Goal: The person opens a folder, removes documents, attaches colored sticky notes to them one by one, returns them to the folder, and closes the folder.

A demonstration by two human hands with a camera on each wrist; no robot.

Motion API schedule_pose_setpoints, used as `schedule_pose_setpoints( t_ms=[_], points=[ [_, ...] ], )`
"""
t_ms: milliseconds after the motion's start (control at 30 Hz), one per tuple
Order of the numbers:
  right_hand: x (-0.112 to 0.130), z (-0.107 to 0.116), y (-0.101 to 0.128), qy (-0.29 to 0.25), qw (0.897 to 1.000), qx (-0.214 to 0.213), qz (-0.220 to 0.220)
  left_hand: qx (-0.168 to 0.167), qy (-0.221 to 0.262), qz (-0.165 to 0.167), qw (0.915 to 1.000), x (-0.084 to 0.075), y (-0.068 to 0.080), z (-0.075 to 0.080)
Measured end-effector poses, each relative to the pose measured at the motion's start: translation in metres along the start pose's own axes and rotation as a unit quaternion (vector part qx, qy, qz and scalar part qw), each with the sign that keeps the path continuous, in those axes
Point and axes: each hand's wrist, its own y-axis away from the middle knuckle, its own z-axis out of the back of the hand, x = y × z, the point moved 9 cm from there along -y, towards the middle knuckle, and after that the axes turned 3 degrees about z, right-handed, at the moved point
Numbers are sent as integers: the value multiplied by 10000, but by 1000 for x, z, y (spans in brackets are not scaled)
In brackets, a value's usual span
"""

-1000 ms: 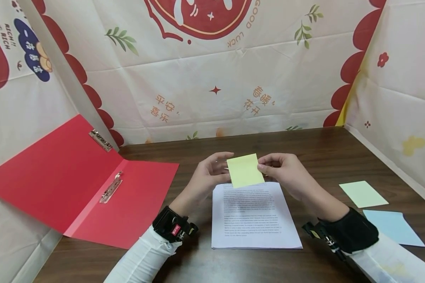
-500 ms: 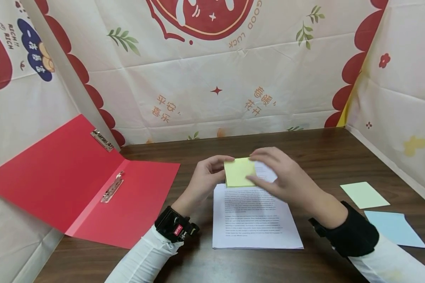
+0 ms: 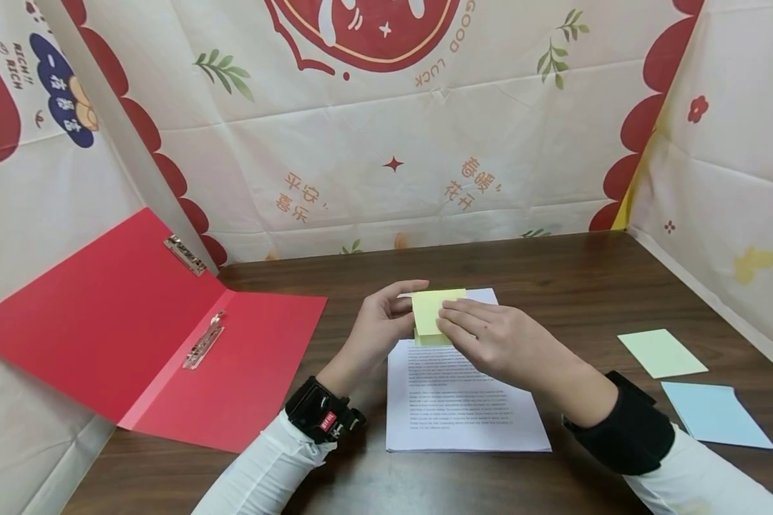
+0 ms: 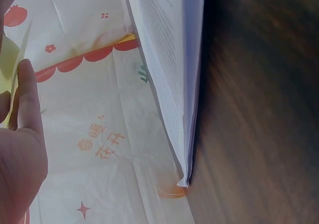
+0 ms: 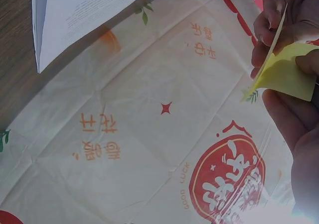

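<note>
**Yellow sticky note held over the printed sheets**

The yellow sticky note (image 3: pixel 433 312) is a small, plain square, bent or folded so a lower flap shows beneath its upper face. It sits just above the far edge of the stack of printed pages (image 3: pixel 464 400), pinched between the left hand (image 3: pixel 380 332) and the right hand (image 3: pixel 496 343). The pages lie flat on the table, white with dense black text.

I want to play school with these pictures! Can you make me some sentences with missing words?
1. Both hands hold a small ____ sticky note.
2. The open folder on the left is ____.
3. The printed sheets lie on a ____ wooden table.
4. Beside the green note lies a ____ one.

Missing words: yellow, red, brown, blue.
</note>
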Motion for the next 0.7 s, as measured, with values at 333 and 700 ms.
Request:
schedule_pose_setpoints(
  t_ms=[333,700],
  points=[
    [-47,22,4,-1494,9648,-847,-1992,-156,-34,233,9996,7,-2,1],
    [-87,20,34,-1163,9450,-888,-2924,-471,141,83,9988,-9,-2,26]
  ],
)
